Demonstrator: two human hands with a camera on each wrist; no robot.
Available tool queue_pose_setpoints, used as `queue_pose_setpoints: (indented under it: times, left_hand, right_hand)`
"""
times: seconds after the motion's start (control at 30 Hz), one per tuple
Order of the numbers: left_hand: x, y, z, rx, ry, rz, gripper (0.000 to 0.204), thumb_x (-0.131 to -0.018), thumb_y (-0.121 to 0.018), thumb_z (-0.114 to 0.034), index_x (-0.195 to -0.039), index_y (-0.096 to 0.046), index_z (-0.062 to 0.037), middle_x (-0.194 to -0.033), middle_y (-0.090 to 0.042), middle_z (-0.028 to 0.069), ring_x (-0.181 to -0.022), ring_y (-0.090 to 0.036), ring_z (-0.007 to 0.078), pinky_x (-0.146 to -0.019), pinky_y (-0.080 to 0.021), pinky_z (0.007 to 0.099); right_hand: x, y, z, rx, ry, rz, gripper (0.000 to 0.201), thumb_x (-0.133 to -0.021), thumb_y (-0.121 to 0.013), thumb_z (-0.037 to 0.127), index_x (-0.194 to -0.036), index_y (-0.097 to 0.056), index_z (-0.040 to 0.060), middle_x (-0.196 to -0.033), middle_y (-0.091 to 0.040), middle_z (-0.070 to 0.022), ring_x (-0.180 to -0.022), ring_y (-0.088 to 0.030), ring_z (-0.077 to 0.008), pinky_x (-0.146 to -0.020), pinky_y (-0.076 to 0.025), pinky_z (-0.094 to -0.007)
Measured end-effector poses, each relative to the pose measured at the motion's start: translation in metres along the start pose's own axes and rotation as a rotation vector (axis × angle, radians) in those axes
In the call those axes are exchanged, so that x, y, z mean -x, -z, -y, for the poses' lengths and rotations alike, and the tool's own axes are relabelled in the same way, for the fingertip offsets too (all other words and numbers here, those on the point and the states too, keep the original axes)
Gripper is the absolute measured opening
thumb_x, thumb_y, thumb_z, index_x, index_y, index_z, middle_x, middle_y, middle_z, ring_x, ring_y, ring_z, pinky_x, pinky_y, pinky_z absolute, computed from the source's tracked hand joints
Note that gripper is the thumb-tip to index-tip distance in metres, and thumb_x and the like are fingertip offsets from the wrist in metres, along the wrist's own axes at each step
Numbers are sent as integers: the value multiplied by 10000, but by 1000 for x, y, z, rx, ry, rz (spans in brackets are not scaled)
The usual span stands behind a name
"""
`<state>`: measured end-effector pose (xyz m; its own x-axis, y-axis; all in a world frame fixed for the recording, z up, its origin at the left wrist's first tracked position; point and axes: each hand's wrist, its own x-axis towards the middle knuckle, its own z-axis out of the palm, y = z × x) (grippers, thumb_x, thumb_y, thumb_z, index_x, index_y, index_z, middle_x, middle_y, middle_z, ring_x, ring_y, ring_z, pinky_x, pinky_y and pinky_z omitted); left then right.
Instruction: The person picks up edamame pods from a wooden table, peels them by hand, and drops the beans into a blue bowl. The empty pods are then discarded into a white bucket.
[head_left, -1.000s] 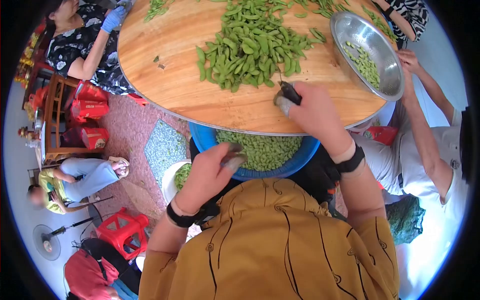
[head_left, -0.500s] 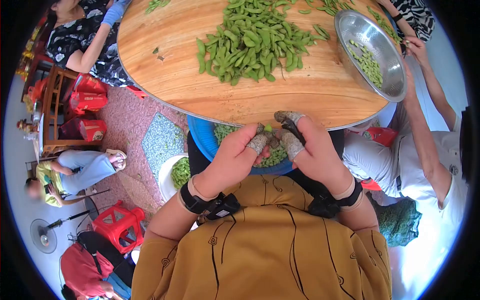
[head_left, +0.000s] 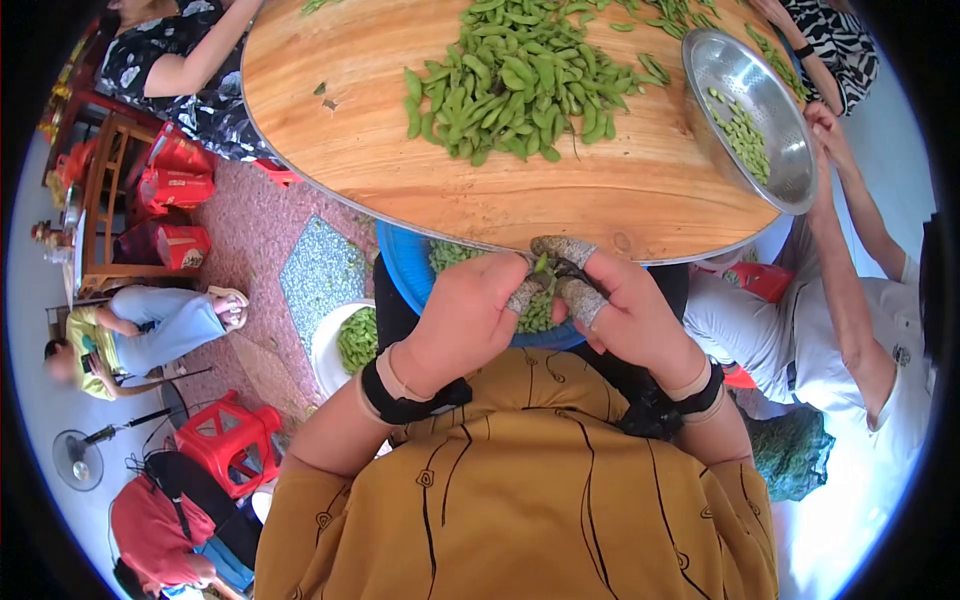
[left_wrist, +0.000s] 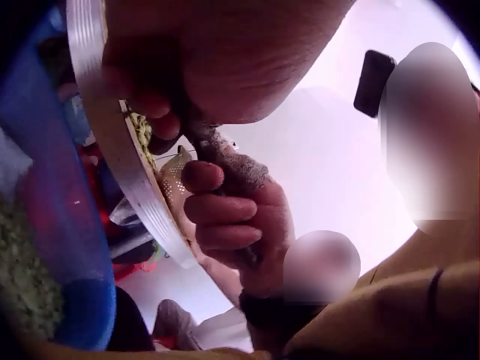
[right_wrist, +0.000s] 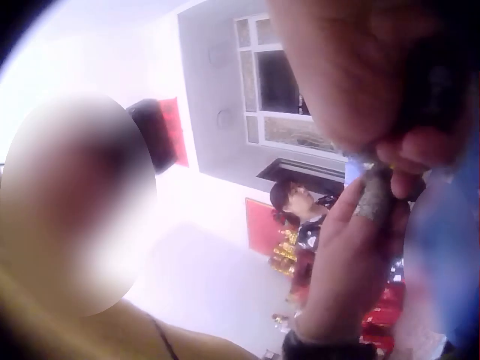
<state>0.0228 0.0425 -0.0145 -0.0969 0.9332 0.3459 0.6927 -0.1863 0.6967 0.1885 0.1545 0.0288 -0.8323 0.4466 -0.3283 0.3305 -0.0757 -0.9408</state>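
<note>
Both hands meet above a blue basin [head_left: 402,262] of shelled beans, at the near edge of the round wooden table [head_left: 400,190]. The left hand [head_left: 465,305] pinches a green pod [head_left: 542,265] between thumb and finger. Opposite it, the right hand [head_left: 635,310], with grey-wrapped fingertips, curls round a small dark tool, seen clearly only in earlier frames, its tip at the pod. In the left wrist view the right hand [left_wrist: 240,210] shows curled fingers; in the right wrist view the left hand [right_wrist: 349,255] has a wrapped thumb. A heap of pods [head_left: 520,85] lies on the table.
A metal colander [head_left: 800,150] with some beans stands at the table's right. A white bucket [head_left: 325,350] of green pieces is on the floor, left of the basin. Other people sit around the table; a red stool [head_left: 230,440] stands lower left.
Since the earliest frame, the right hand has come back from the pod heap to meet the left hand over the basin. In the last half second both hands stay together, with small finger shifts.
</note>
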Motion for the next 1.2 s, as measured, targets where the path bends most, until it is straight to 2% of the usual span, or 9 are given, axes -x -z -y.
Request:
queue_pose_setpoints:
  times: [0.13,0.2,0.27,0.3,0.33,0.43,0.73,0.93,1.2]
  left_hand:
    - [5,2,1,202,161,76,99,-897,-494,-59,-948,-565,-12,-681,-534,82,-600,-524,181,-573,-427,306]
    - [8,3,2,1568,769,188,115,-933,-481,-123,-1002,-542,-55,-618,-466,34,-525,-422,143,-504,-341,281]
    - [13,-5,6,1807,795,192,122,-940,-467,-133,-1020,-530,-64,-611,-437,14,-514,-376,120,-495,-302,263]
    - [14,-8,7,2046,812,194,130,-948,-452,-142,-1037,-517,-73,-605,-407,-7,-504,-330,96,-487,-264,245]
    - [14,-9,9,2047,812,193,130,-948,-452,-142,-1037,-517,-73,-605,-407,-7,-504,-330,96,-487,-264,245]
    - [13,-9,11,1838,883,160,127,-944,-436,-122,-1013,-519,-55,-610,-404,-11,-512,-336,82,-485,-266,235]
    - [10,-8,6,1237,852,216,147,-932,-448,-129,-1004,-536,-36,-610,-414,-12,-509,-331,77,-479,-270,229]
    - [26,-1,17,1874,821,320,184,-943,-494,-189,-963,-552,-16,-621,-453,8,-492,-342,84,-483,-283,240]
    - [25,8,20,1367,943,375,134,-910,-546,-132,-889,-586,-6,-596,-466,16,-505,-390,82,-476,-313,245]
  right_hand:
    - [-3,0,-8,-436,-114,108,301,-927,-497,96,-1223,-538,64,-756,-563,39,-477,-431,-12,-410,-339,-170]
    - [-2,-2,-10,-455,-111,120,322,-906,-520,85,-1227,-536,64,-748,-574,16,-473,-456,-54,-422,-364,-197]
    - [-5,-6,-18,-474,-106,129,345,-886,-544,73,-1231,-534,64,-740,-585,-8,-469,-482,-95,-434,-389,-223]
    - [-9,-11,-29,-27,281,-45,357,-841,-568,51,-1197,-545,56,-736,-591,-52,-507,-526,-171,-470,-426,-266]
    - [-12,-14,-35,430,655,-219,370,-796,-592,30,-1164,-555,47,-733,-596,-96,-545,-570,-247,-507,-464,-309]
    - [-1,-5,-34,930,509,-117,370,-703,-615,13,-1070,-565,16,-790,-599,-182,-689,-605,-363,-623,-504,-378]
    - [-6,-4,-19,233,40,-144,180,-760,-612,40,-932,-594,-7,-663,-590,-80,-587,-600,-156,-528,-477,-275]
    - [-11,-4,-14,-122,5,51,135,-833,-656,141,-890,-614,26,-664,-554,41,-515,-490,-20,-462,-404,-191]
    - [-18,-18,-11,592,347,-15,152,-716,-679,82,-783,-559,17,-665,-586,-129,-630,-605,-253,-552,-475,-324]
